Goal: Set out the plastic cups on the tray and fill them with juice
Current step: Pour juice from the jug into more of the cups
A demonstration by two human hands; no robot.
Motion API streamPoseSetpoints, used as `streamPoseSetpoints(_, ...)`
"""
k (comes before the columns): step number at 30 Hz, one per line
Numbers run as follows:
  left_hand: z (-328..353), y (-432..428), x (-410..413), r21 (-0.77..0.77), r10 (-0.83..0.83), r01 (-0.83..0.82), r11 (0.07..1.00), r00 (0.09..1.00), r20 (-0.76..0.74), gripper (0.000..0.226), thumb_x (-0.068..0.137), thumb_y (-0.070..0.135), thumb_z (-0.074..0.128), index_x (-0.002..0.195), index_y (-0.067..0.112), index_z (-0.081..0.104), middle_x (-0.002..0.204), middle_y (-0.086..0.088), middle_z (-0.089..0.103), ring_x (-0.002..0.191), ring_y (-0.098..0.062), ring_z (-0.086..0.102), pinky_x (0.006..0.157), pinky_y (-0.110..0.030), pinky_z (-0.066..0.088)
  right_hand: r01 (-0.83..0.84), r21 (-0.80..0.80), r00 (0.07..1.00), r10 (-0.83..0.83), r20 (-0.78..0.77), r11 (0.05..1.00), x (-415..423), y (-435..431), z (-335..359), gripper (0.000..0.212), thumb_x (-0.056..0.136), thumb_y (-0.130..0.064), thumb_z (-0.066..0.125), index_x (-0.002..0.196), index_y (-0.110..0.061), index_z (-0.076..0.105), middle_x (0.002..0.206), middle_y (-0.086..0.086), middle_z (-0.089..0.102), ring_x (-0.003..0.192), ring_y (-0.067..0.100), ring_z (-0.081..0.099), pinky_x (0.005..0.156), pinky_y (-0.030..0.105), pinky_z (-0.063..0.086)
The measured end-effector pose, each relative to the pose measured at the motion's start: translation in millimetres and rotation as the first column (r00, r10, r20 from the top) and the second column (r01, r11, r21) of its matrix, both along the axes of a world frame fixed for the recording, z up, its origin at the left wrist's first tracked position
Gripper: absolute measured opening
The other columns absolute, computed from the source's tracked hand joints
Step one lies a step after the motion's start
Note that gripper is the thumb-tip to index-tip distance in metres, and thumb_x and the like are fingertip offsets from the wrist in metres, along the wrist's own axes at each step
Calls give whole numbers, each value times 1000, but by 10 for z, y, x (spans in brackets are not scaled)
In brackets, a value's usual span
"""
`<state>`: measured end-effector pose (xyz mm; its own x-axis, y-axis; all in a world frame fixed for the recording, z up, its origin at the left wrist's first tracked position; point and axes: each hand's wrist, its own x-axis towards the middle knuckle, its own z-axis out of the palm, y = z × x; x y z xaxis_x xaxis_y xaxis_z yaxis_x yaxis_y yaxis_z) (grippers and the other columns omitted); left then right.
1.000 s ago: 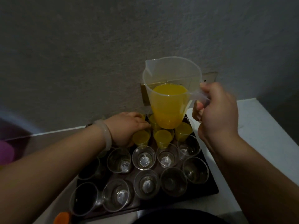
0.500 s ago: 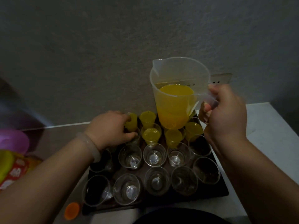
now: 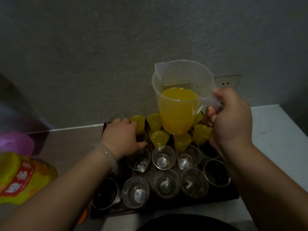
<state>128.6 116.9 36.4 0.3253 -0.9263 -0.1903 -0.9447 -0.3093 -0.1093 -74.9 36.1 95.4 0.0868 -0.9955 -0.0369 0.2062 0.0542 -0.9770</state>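
A: What's over by the left edge of the counter (image 3: 70, 147)?

B: A yellow packet (image 3: 25, 177) with red print, half cut off, and something purple (image 3: 16, 144) behind it, too blurred to name.

A: And the left grip?

B: The left grip (image 3: 121, 139), with a bracelet (image 3: 106, 155) on the wrist, is palm down over the far left corner of the tray (image 3: 232, 193). Its fingers are curled, the tips against a filled cup (image 3: 139, 124). What lies under the palm is hidden, so I can't tell whether it has hold of anything. A second ago it sat nearer the tray's middle; it has slid left.

A: The cups?

B: The filled cups (image 3: 159, 139) stand along the far edge, partly behind the jug. The empty cups (image 3: 164, 158) fill the rows toward the near edge, and the near left ones are dark and hard to read.

A: The jug?

B: The jug (image 3: 180, 100) hangs upright above the far filled cups, about half full of juice (image 3: 179, 95), spout pointing left. The right grip (image 3: 231, 120) is wrapped tight round its handle (image 3: 210, 102), just as before.
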Motion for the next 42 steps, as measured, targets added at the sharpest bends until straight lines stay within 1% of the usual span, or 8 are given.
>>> streamPoseSetpoints(11,-18,-2,-34,32,42,-41,999,999,-24,62,76,65,59,119,21,52,120,-8,56,117,-29,48,92,-36,43,1,-13,1000,-1,-14,1000,-41,30,23,37,71,-35,53,37,-20,53,41,-6,41,47,16,36,58,42,28)
streamPoseSetpoints(14,-16,33,-38,41,33,-32,999,999,-30,60,76,64,59,116,20,54,119,-8,56,116,-29,48,92,-36,42,20,-32,999,-22,-44,999,-55,58,26,40,79,-31,53,41,-18,56,40,-8,42,45,13,38,53,36,30)
streamPoseSetpoints(17,-14,64,-48,37,32,-30,999,999,-42,60,76,64,60,116,20,55,119,-8,56,116,-28,48,92,-35,42,48,-68,994,-54,-99,997,-62,86,37,39,90,-16,51,54,-5,57,39,-9,45,41,5,40,45,24,33)
streamPoseSetpoints(21,4,76,-57,13,31,-30,999,998,-55,61,75,63,61,117,20,54,118,-8,56,115,-29,48,94,-37,44,11,1,1000,-11,-6,1000,-52,102,42,35,74,-31,53,42,-18,59,41,-9,43,43,8,38,46,28,30)
streamPoseSetpoints(24,31,79,-51,5,32,-32,999,997,-65,63,75,62,62,121,20,53,118,-8,56,115,-29,49,93,-38,45,-2,1,1000,2,7,1000,-38,111,40,33,70,-33,52,40,-21,58,42,-8,42,44,9,37,48,29,29)
streamPoseSetpoints(34,161,119,-100,-125,21,-37,991,991,-133,61,73,57,66,117,16,56,110,-9,53,104,-29,55,85,-33,44,-25,-6,1000,25,18,1000,-61,134,52,34,70,-34,53,39,-20,55,44,-7,43,47,11,39,52,34,30)
streamPoseSetpoints(38,325,172,-159,-221,-5,-38,975,982,-191,65,72,53,69,124,16,54,116,-8,50,107,-30,54,89,-33,47,-27,-3,999,28,24,1000,-60,150,82,35,70,-33,53,37,-20,54,42,-8,42,45,10,37,51,33,28)
streamPoseSetpoints(42,557,244,-155,-309,-17,-73,948,960,-279,72,71,47,72,134,18,50,123,-5,46,110,-21,54,88,-24,42,-39,-6,998,39,42,999,-54,180,106,35,70,-32,53,37,-20,53,41,-7,40,42,10,36,50,33,27)
